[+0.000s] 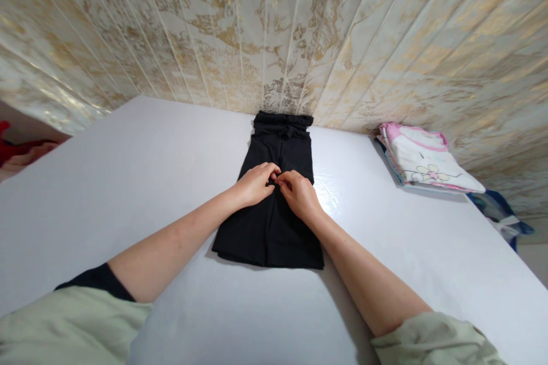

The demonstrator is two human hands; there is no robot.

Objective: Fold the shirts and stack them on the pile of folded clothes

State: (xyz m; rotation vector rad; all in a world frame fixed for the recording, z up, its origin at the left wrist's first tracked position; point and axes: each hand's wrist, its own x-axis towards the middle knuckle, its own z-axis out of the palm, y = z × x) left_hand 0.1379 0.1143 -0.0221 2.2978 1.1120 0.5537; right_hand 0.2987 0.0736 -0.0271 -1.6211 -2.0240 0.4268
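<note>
A pair of black shorts [268,234] lies flat on the white table, with the gathered waistband and its tie at the far end and the wide hem toward me. A crease runs down the middle of the cloth. My left hand [257,182] rests on the left half, its fingers curled in a pinch at the centre line. Close against it, my right hand [298,193] pinches the cloth at the same spot from the right. The fingertips of both hands nearly touch, and the bit of fabric between them is mostly hidden.
On the right of the white table [171,142] sits a stack of folded clothes [430,159], topped by a white and pink piece with a flower. A blue item [499,214] is beyond the right edge. A gold-patterned curtain [274,28] hangs behind; red fabric [25,151] shows far left.
</note>
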